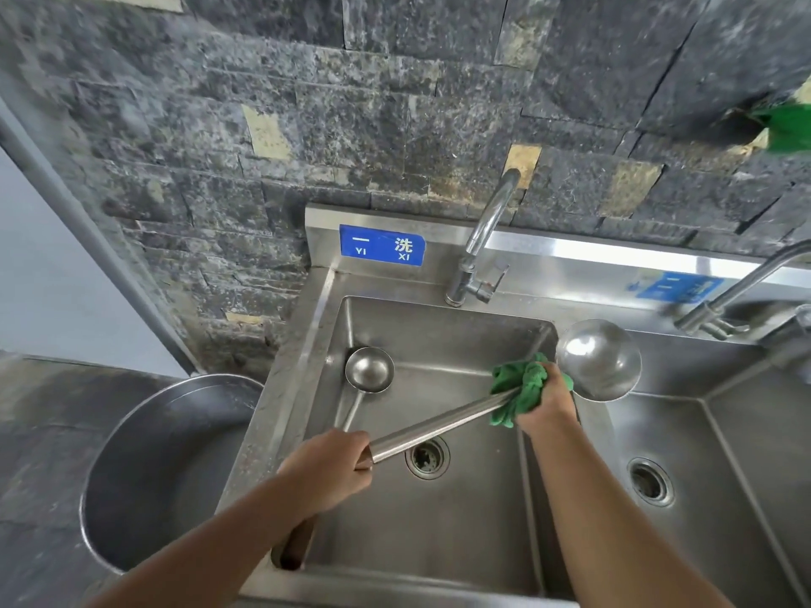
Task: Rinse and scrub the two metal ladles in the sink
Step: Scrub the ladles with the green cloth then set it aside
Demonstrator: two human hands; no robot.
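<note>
My left hand (329, 469) grips the handle end of a large metal ladle (599, 359), whose shaft slants up to the right across the left sink basin (439, 520). Its round bowl hangs over the divider between the two basins. My right hand (546, 405) is closed on a green cloth (518, 388) wrapped around the shaft just below the bowl. A smaller metal ladle (368, 369) lies in the left basin, bowl up against the far left wall, its handle running down under my left hand.
The left faucet (482, 239) arches above the basin, with no water visible. A second faucet (737, 296) stands over the right basin (702, 476). A large metal pot (145, 467) sits left of the sink. The dark stone wall (351, 103) is behind, with another green cloth (787, 125) at far right.
</note>
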